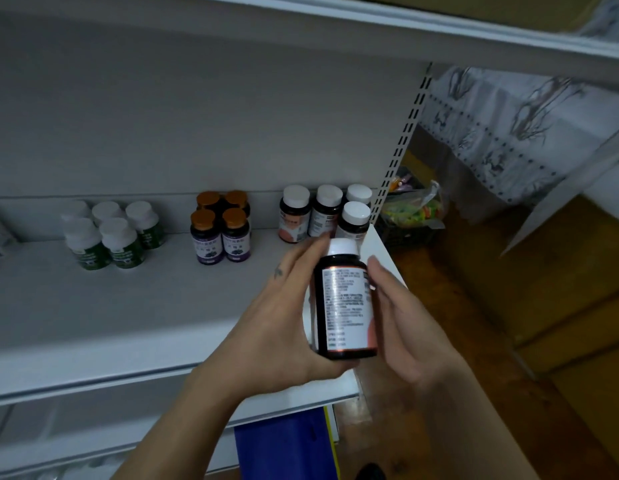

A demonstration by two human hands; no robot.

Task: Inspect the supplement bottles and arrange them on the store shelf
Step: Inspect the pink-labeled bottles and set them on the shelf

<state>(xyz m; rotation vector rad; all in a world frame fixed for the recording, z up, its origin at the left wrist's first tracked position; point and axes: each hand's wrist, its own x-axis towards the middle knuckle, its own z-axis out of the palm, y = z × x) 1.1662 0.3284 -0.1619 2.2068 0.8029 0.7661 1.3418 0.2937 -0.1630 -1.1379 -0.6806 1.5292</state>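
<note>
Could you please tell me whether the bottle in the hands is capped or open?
Capped: a white cap sits on the dark bottle held between the left hand and right hand.
</note>
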